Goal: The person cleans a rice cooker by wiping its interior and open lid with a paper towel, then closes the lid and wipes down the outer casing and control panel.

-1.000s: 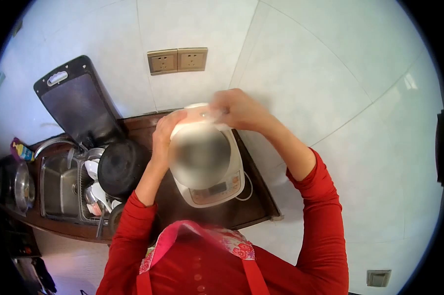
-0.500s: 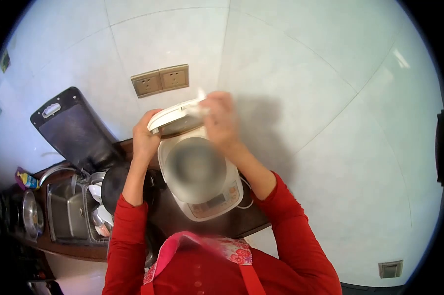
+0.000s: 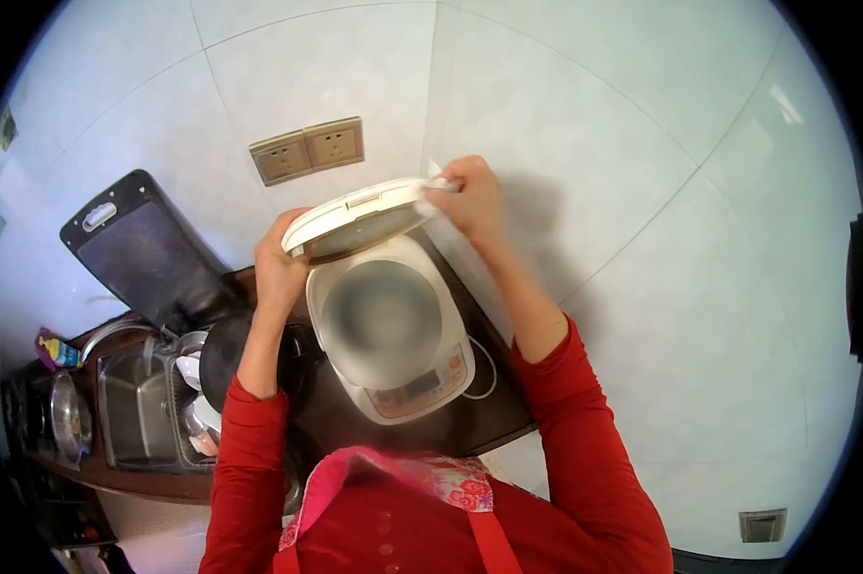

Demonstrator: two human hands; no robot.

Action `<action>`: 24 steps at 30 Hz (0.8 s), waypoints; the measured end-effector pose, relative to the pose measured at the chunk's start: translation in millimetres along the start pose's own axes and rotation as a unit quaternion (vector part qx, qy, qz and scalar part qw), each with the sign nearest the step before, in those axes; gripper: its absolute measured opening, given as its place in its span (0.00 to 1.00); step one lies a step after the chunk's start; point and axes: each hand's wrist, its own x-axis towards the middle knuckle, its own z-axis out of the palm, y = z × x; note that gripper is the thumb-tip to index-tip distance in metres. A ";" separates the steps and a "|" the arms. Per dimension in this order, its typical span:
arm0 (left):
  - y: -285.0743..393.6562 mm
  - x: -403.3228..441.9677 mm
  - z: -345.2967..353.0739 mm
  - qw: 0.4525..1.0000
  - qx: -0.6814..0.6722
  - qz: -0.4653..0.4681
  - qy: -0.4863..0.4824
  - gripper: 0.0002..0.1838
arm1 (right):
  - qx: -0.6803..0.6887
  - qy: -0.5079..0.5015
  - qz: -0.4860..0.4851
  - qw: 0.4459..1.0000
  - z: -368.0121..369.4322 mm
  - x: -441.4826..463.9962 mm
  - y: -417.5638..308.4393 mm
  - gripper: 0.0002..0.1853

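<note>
A white rice cooker [image 3: 426, 402] stands on the dark counter with its lid [image 3: 364, 206] raised. The round grey inside of the cooker [image 3: 382, 320] shows below the lid and looks hazy. My left hand [image 3: 281, 263] grips the left edge of the lid, fingers behind it and thumb toward its underside. At the lid's right end, my right hand [image 3: 471, 196] is closed on a small white cloth or tissue [image 3: 431, 201], pressed against the rim. Part of this white piece is hidden by my fingers.
A black cutting board [image 3: 140, 249] leans on the wall at the left, behind a sink [image 3: 135, 411] and a rack with dishes [image 3: 197, 411]. A dark round pan [image 3: 226, 364] lies near my left forearm. Wall sockets [image 3: 307, 150] sit above the cooker; its white cord [image 3: 491, 373] curves at the right.
My right hand has moved right and slightly up along the lid with the white cloth or tissue, uncovering more of the lid's front. My left hand keeps its hold on the lid.
</note>
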 end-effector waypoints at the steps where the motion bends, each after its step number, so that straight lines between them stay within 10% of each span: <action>1: 1.8 0.2 0.7 1.000 -0.004 -0.004 0.001 0.23 | 0.047 -0.020 0.075 0.996 -5.7 2.6 6.4 0.09; 2: 4.5 0.1 1.8 1.000 -0.008 -0.007 0.001 0.23 | 0.094 -0.038 0.150 0.983 -10.3 2.6 12.0 0.10; 5: 5.7 0.2 3.5 1.000 0.002 -0.009 -0.005 0.23 | -0.049 0.011 -0.094 0.994 9.6 -3.3 1.2 0.11; 9: 2.3 -4.1 2.7 1.000 -0.014 0.000 0.004 0.23 | -0.043 0.042 -0.110 0.992 16.0 -6.4 -4.9 0.12; 13: 6.6 -4.1 3.1 1.000 0.017 -0.002 0.013 0.23 | 0.194 -0.107 0.173 0.960 -21.8 3.7 15.3 0.14; 20: 1.9 -6.4 1.8 1.000 0.016 0.001 0.020 0.24 | -0.017 0.082 -0.143 0.986 24.6 -1.9 -6.1 0.10; 24: 2.0 -5.1 2.9 0.999 0.016 -0.011 0.027 0.24 | 0.220 -0.076 0.133 0.963 -15.4 10.1 7.5 0.08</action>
